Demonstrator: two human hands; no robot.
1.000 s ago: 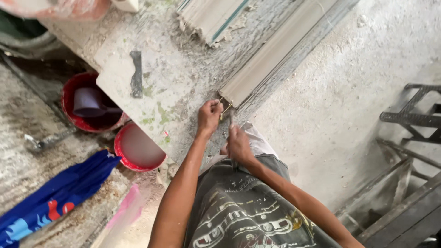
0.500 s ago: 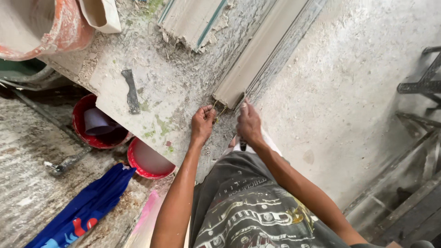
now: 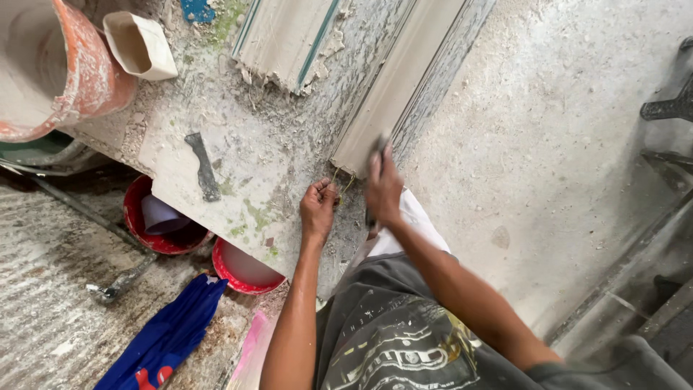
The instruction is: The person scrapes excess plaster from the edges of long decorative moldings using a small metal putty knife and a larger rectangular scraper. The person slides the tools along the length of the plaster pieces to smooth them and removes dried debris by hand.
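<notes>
Left hand [image 3: 318, 211] pinching yellowish fibres [image 3: 339, 180] at moulding [image 3: 393, 94] end; right hand [image 3: 382, 189], blurred, gripping dark tool [image 3: 377, 148]; slab [image 3: 238, 137] beneath.

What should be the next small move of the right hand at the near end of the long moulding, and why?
Probably draw the right hand and the dark tool it seems to hold along the near end of the long plaster moulding, trimming it. The hand is blurred on that end; the left hand pinches a thin fibre strand hanging from it, on the rough workbench.
</notes>
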